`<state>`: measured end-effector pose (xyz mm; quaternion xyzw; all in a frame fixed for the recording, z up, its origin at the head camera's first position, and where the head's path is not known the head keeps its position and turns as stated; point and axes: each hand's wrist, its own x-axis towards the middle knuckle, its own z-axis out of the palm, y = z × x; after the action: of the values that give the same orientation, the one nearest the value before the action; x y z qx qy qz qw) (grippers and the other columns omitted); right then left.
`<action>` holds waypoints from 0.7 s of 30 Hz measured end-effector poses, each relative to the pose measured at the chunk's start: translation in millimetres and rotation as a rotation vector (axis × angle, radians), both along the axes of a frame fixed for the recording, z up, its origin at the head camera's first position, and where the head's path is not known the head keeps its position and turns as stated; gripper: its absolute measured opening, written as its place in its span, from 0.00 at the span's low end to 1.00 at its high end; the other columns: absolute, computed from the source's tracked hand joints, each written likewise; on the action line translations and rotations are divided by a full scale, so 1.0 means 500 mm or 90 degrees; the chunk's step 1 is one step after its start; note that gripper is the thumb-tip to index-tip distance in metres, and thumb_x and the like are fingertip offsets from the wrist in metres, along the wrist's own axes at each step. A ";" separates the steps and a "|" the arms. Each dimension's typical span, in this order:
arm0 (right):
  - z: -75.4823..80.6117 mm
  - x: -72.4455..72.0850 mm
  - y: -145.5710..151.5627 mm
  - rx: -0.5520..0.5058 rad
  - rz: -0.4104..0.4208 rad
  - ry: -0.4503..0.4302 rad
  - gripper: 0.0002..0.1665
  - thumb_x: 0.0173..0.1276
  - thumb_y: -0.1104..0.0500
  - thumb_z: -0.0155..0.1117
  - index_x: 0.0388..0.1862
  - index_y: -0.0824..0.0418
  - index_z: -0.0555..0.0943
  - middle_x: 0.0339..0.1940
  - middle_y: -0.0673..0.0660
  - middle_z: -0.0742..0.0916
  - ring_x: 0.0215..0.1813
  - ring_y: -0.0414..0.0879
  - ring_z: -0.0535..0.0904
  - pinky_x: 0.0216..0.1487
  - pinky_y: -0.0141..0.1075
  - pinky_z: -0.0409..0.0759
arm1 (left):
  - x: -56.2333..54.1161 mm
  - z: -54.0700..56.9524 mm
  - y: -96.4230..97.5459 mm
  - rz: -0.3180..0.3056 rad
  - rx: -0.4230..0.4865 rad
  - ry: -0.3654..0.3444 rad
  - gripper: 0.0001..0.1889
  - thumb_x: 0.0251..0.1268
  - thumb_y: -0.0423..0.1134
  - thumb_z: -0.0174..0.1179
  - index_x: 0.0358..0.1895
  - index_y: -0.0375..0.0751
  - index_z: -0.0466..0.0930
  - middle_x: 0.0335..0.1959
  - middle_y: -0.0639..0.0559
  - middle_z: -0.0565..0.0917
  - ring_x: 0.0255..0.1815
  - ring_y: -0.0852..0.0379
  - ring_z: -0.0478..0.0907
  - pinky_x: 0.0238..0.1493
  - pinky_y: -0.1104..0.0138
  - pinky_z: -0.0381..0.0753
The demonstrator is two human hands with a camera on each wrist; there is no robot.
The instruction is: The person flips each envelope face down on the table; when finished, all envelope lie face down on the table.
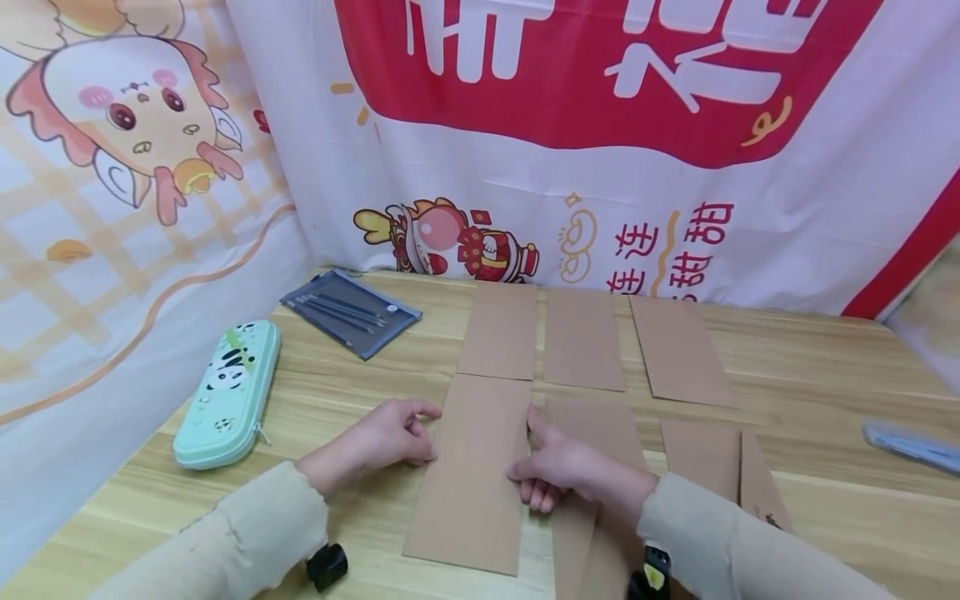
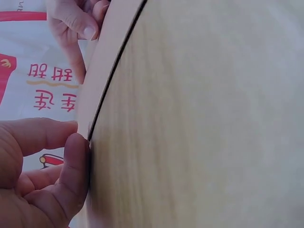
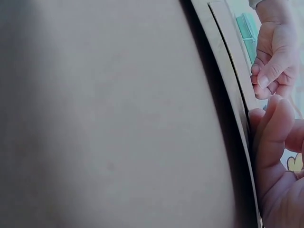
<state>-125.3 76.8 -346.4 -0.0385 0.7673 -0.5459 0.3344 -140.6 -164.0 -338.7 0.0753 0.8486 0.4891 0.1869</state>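
A long brown cardboard sheet lies on the wooden table between both hands, its far end meeting another brown sheet. My left hand is at its left edge, index finger extended and the others bent. On the opposite side, my right hand touches the right edge with index finger and thumb, its remaining fingers curled beneath. In the left wrist view, the left fingertips sit right at the sheet's edge. The right wrist view has the right fingers against the near edge.
More brown sheets lie to the right, some overlapping near the right forearm. At left are a mint panda pencil case and a dark pouch of pencils. A pale blue item lies far right. A printed cloth hangs behind.
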 end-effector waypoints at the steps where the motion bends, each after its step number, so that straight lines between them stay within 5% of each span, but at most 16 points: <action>1: 0.000 0.000 0.000 0.001 -0.002 -0.003 0.57 0.63 0.66 0.58 0.71 0.65 0.24 0.13 0.54 0.79 0.10 0.39 0.70 0.12 0.28 0.73 | 0.000 0.001 0.002 0.001 -0.007 0.001 0.32 0.46 0.24 0.64 0.59 0.24 0.66 0.22 0.49 0.77 0.21 0.61 0.74 0.26 0.70 0.77; 8: -0.001 -0.002 0.009 -0.056 -0.002 -0.013 0.59 0.63 0.66 0.58 0.70 0.64 0.22 0.12 0.53 0.79 0.11 0.37 0.71 0.13 0.27 0.73 | -0.002 0.010 0.009 0.014 -0.020 0.002 0.33 0.45 0.24 0.64 0.60 0.25 0.66 0.21 0.48 0.76 0.21 0.60 0.74 0.25 0.69 0.77; 14: 0.030 0.001 0.055 -0.180 0.009 0.015 0.54 0.65 0.63 0.55 0.72 0.61 0.26 0.16 0.50 0.81 0.14 0.35 0.72 0.16 0.25 0.73 | -0.010 0.034 0.029 -0.013 -0.037 0.058 0.30 0.51 0.29 0.62 0.62 0.32 0.67 0.27 0.48 0.77 0.25 0.58 0.74 0.27 0.68 0.75; 21: 0.086 0.026 0.135 -0.264 -0.015 0.074 0.48 0.67 0.62 0.53 0.74 0.64 0.34 0.34 0.54 0.83 0.32 0.39 0.79 0.37 0.29 0.81 | -0.007 0.066 0.084 -0.074 0.099 0.074 0.25 0.57 0.31 0.60 0.60 0.33 0.68 0.36 0.43 0.79 0.32 0.57 0.76 0.37 0.68 0.80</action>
<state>-112.0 144.1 -303.5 -0.1287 0.6566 -0.6931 0.2680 -144.4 -121.8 -305.7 0.1665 0.8115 0.5370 0.1590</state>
